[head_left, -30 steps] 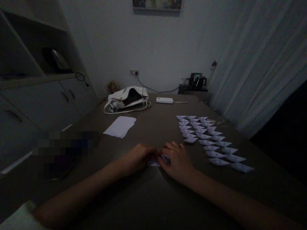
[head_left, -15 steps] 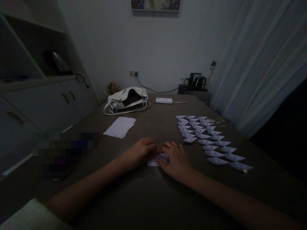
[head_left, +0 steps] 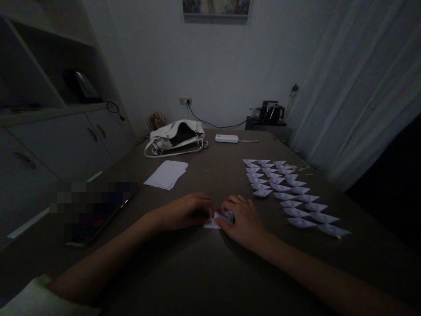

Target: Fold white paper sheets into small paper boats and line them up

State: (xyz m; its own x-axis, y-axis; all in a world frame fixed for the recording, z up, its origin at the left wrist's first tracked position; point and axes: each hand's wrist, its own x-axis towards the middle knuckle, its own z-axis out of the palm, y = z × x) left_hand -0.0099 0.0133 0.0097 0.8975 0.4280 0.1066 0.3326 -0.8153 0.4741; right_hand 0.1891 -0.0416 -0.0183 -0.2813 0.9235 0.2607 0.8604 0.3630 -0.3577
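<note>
Both hands rest on the dark bench point(head_left: 204, 272), close together. The left hand point(head_left: 187, 212) and the right hand point(head_left: 241, 219) pinch a small folded paper point(head_left: 217, 219) that lies flat between them, fingertips pressed on its edges. The paper looks thin and very light, easy to bend, crease or tear, so it is best held softly by its folded edges. Just past the right hand sit rows of little folded paper boats point(head_left: 289, 193). Farther left lies a stack of plain sheets point(head_left: 167, 174). At the far end are a white bag point(head_left: 176, 137) and a white power bank point(head_left: 226, 138).
</note>
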